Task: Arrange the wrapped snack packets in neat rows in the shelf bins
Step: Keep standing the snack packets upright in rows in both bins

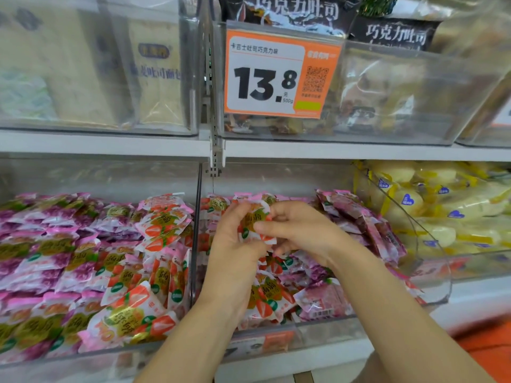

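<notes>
Seen from my head camera, my hands meet over the middle bin [331, 328]. My left hand [235, 244] is curled round the left edge of one strawberry snack packet [255, 218], and my right hand [298, 233] pinches its right side, thumb across the front. I hold it up off the heap, I judge, to square it before setting it in a row. Beneath it the loose packets [320, 299] lie jumbled, orange and pink mixed. The left bin [83, 360] holds tidier overlapping rows — the pattern to match.
</notes>
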Available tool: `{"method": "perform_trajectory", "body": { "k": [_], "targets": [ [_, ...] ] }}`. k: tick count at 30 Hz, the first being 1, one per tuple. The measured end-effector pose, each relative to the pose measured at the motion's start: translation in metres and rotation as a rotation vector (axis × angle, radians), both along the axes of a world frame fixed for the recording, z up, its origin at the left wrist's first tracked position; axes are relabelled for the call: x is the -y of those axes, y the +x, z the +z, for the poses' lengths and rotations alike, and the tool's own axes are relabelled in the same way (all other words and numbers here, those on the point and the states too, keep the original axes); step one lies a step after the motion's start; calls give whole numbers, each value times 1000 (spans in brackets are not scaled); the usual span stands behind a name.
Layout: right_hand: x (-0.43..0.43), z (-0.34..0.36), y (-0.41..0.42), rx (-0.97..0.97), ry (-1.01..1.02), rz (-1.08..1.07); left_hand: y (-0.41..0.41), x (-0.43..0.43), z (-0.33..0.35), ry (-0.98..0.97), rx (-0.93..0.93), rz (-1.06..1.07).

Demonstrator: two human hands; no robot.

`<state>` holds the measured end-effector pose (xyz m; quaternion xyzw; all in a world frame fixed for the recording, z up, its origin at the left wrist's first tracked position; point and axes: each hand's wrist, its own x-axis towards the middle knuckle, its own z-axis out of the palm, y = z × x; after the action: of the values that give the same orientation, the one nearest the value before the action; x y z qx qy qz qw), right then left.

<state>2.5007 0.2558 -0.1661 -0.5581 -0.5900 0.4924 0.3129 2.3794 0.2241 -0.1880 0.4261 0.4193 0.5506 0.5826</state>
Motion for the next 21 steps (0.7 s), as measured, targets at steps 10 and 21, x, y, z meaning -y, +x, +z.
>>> {"method": "perform_trajectory", "body": {
  "k": [10,21],
  "targets": [
    [-48,-6,6,263,212,-340,-13,7,-3,-120,66,48],
    [-97,-14,-40,948,368,-134,-16,8,-8,-137,-69,53]
  ]
}}
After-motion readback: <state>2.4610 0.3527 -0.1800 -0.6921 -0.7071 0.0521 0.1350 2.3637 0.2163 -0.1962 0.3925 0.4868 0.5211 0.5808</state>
